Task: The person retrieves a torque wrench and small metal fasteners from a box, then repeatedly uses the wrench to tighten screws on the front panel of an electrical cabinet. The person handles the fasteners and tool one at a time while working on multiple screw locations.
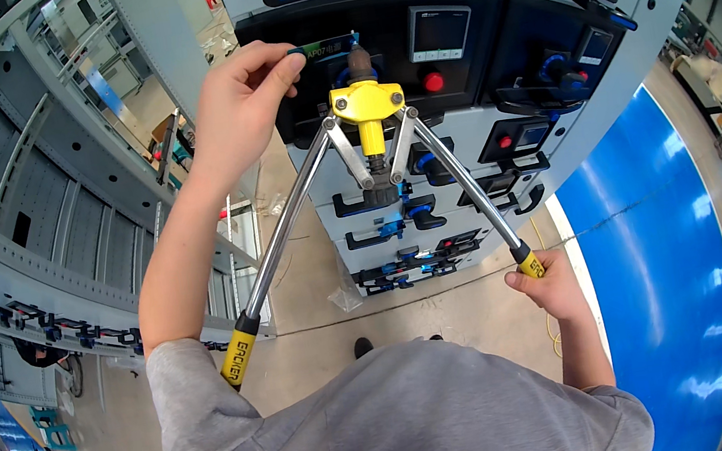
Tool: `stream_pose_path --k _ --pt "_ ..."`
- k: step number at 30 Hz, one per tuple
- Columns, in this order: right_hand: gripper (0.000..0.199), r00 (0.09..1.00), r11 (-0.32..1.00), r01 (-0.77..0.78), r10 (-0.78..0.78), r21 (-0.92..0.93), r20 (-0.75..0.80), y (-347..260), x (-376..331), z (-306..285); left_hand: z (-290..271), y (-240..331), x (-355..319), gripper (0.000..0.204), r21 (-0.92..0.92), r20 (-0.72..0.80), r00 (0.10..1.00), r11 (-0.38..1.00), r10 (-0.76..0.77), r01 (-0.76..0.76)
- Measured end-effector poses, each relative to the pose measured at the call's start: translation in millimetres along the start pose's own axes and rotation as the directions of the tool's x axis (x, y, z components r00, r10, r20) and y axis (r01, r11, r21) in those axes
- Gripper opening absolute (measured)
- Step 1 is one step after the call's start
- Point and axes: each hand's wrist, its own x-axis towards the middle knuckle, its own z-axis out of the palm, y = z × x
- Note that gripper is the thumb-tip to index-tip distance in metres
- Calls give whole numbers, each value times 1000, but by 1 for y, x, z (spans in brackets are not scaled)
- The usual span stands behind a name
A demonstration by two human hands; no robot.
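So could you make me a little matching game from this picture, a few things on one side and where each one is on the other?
Things:
1. left hand
2. right hand
3. yellow tool head
4. blue floor strip

Places:
A. at the picture's right side
B. pinching a small label on the cabinet
C. between the two long handles, at the top
D. gripping one handle's yellow end

Pairs: 1-B, 2-D, 3-C, 4-A

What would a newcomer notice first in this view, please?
The big two-handled riveter with yellow head and silver arms spreads across the centre. The right hand grips its yellow right handle, while the left hand pinches a small label strip against the grey-and-black switchgear cabinet.
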Motion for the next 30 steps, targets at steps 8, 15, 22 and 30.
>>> stream_pose_path --k 8,15,22,30 --pt "35 996 997 -71 72 -17 51 -28 -4 -19 1 4 7 26 33 -12 985 985 -169 170" --pt "37 986 990 -133 136 -42 94 -56 -15 -41 -5 6 10 34 78 -5 977 974 -215 214" --pt "40 966 976 -218 212 18 150 -86 -31 -75 -3 12 18 34 127 -4 967 959 -254 253" --pt "50 972 938 -213 232 -272 39 -159 -45 -123 -9 1 22 24 480 -20 997 874 -71 72"
